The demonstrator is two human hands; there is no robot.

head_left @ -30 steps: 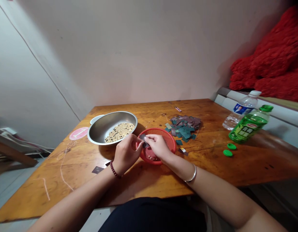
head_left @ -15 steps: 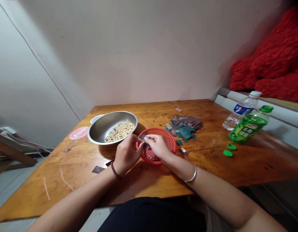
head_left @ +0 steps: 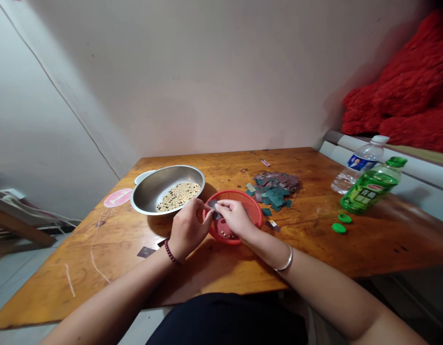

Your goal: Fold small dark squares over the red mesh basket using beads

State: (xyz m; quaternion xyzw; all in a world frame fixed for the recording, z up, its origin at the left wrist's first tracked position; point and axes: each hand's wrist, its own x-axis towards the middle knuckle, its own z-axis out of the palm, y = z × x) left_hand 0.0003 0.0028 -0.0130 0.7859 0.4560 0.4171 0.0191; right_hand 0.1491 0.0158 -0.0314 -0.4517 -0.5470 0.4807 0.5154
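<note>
Fingers [head_left: 203,209] closed on dark square [head_left: 216,215] above red mesh basket [head_left: 252,205].
I saw left hand [head_left: 187,230] and right hand [head_left: 236,218] hold the same pinch as before.

Warm indoor light is brightening the wall [head_left: 207,81] most strongly toward the upper left, while the top right corner is sinking into darkness and the red plush [head_left: 404,91] is casting a soft shadow leftward. The varnished wooden table [head_left: 315,249] is giving back an orange glare, the left hand [head_left: 188,228] and right hand [head_left: 236,218] are throwing soft shadows onto it, and the wide lens is visibly bending the edges of the scene.
</note>
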